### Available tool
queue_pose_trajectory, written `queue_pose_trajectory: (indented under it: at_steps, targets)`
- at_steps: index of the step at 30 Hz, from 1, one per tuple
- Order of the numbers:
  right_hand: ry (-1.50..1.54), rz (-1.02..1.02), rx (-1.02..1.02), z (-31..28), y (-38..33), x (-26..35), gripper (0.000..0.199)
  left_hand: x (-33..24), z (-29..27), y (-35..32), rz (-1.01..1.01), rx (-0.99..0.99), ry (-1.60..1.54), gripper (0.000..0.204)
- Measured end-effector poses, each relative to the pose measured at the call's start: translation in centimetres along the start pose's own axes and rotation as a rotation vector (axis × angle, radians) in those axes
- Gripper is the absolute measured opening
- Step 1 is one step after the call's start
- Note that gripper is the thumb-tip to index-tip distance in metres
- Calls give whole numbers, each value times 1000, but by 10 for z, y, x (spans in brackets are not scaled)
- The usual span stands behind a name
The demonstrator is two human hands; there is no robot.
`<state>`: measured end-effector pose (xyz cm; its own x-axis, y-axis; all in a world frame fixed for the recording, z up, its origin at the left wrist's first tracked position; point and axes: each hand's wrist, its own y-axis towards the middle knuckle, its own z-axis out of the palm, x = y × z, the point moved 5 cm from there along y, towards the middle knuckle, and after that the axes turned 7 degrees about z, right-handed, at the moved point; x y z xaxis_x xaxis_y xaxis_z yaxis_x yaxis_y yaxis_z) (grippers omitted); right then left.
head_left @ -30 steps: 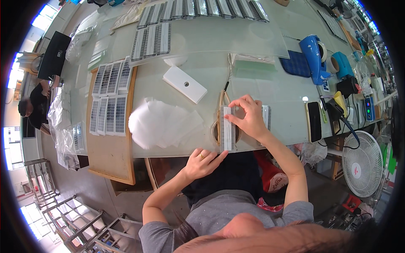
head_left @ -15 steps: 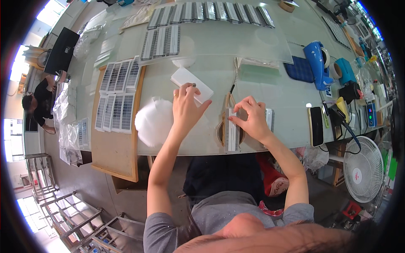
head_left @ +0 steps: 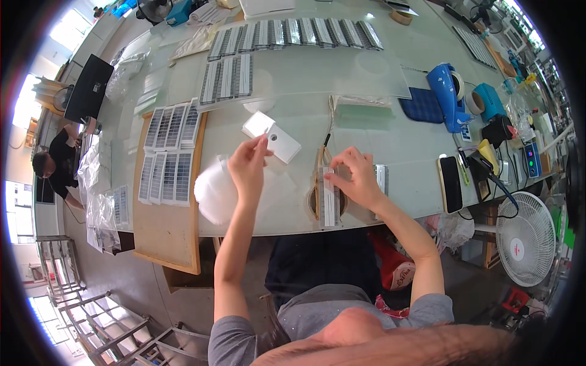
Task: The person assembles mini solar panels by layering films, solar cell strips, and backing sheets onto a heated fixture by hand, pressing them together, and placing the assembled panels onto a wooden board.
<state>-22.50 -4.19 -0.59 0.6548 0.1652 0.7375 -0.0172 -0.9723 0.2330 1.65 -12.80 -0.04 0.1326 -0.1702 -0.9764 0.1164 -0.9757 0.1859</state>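
Note:
My left hand [head_left: 247, 168] is raised beside a white block [head_left: 285, 146] that has a dark round spot near its upper end. Its thumb and fingertips meet in a pinch, and whatever lies between them is too small to make out. On the right, my right hand [head_left: 357, 177] grips the upper part of a narrow grey-and-white striped strip [head_left: 330, 204] with bent thumb and forefinger. The strip lies lengthwise at the table's front edge, over a round brownish object [head_left: 312, 204] mostly hidden beneath it. A similar strip [head_left: 381, 178] lies partly behind my right wrist.
Left of my hands are a fluffy white pad [head_left: 213, 192] and a wood-edged board [head_left: 162, 232] bearing dark-celled panels. Rows of striped strips [head_left: 293, 33] lie at the back. A blue tape dispenser [head_left: 447, 97], a phone [head_left: 450, 185] and a fan [head_left: 522, 238] are rightward. Another person [head_left: 60, 155] sits far left.
My left hand has drawn back leftward off the white block, its fingers closing to a pinch and the dark spot uncovered. My right hand stays at the strip. The whole view has shifted slightly.

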Motion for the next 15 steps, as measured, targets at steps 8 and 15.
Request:
queue_pose_trajectory:
  at_steps: [8,15]
  targets:
    - [654,524,272,-2,-12,-12,19,-49,20,-118,1001,781,205,26]
    - [-44,136,-56,-12,-35,10,27,-27,14,-132,860,750,201,25]
